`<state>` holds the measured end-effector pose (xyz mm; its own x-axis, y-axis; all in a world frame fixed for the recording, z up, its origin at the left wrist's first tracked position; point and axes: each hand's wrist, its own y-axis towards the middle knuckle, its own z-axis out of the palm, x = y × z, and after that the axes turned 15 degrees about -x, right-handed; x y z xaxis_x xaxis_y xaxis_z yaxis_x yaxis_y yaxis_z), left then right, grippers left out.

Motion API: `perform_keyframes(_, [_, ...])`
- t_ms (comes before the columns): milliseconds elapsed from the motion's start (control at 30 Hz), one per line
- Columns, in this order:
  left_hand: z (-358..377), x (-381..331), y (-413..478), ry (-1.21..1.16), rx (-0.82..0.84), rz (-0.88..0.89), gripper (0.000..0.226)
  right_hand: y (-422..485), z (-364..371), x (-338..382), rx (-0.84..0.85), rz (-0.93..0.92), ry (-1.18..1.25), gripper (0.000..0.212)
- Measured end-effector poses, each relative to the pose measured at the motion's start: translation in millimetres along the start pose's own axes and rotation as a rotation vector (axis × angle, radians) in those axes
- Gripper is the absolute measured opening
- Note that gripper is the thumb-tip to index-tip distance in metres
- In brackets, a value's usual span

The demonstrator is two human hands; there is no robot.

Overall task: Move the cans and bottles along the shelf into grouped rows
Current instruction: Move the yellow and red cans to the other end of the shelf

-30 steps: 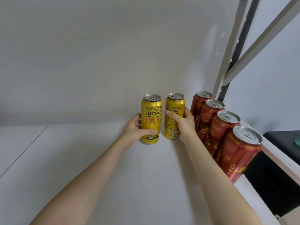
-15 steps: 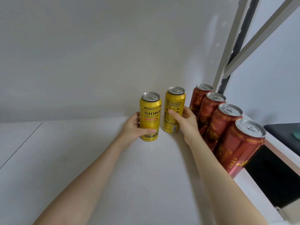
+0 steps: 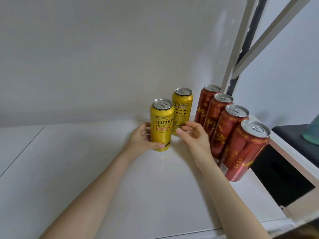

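The left thumb (image 3: 156, 145) lies across the lower front of the nearer yellow can (image 3: 161, 125), and the other fingers curl round behind it, so the left hand (image 3: 140, 140) grips that can low on its body. The can stands upright on the white shelf (image 3: 155, 187), its label beginning "SIDK" and facing the camera. The right fingertips (image 3: 179, 131) are loosely bent and spread, closed round nothing. They sit in front of the lower part of the farther yellow can (image 3: 182, 107), and from this angle they may just brush it or may be clear of it. The right hand (image 3: 196, 138) lies between that can and the red ones, palm turned left. The farther yellow can stands upright behind and to the right of the nearer one, close beside it, with its barcode side showing. That makes two yellow cans in all. To the right, four red Beijing Beer cans (image 3: 227, 131) stand in a single file along the shelf's right edge, each touching or almost touching the next, running from the back wall (image 3: 103, 57) toward the camera. All six can tops are sealed. Behind the rearmost red can rises a pale upright post (image 3: 241, 49), with one diagonal brace (image 3: 276, 31) crossing it. Past the shelf edge sits a dark surface (image 3: 286, 133) bearing one teal object (image 3: 312, 133), cut off by the frame.
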<state>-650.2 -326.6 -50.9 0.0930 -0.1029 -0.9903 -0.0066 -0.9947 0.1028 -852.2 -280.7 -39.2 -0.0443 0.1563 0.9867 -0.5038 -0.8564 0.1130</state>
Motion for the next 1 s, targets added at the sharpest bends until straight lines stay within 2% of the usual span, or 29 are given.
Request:
perform_keyframes(100, [9.6,-3.2,-11.2,-0.023,0.008,-0.012,0.078,-9.1,-3.4,5.9,0.118,-0.01,0.006,0.062])
perform_keyframes(233, [24.6,-6.7,-27.1,-0.044,0.029,-0.028,0.081,-16.1,-11.3,11.6,0.183,-0.033,0.013,0.073])
perform_keyframes(300, [33.8,-7.5,-34.0,-0.05,0.038,-0.036,0.081,-18.5,-18.6,15.0,0.177,-0.056,0.001,0.069])
perform_keyframes(433, [55.1,-10.8,-41.5,-0.048,0.051,-0.036,0.082,-19.2,-35.0,20.1,0.147,-0.042,0.047,0.047])
perform_keyframes(600, [68.8,-14.5,-36.6,-0.036,0.059,-0.017,0.079,-12.8,-38.4,16.6,0.107,-0.02,0.083,0.042])
perform_keyframes(867, [69.1,-13.1,-16.8,-0.007,0.033,0.01,0.072,1.2,-21.5,8.5,0.053,-0.035,0.124,0.046])
perform_keyframes(1000, [69.5,-10.7,-7.9,-0.017,0.028,0.014,0.072,7.8,-16.0,5.9,0.036,-0.041,0.128,0.056])
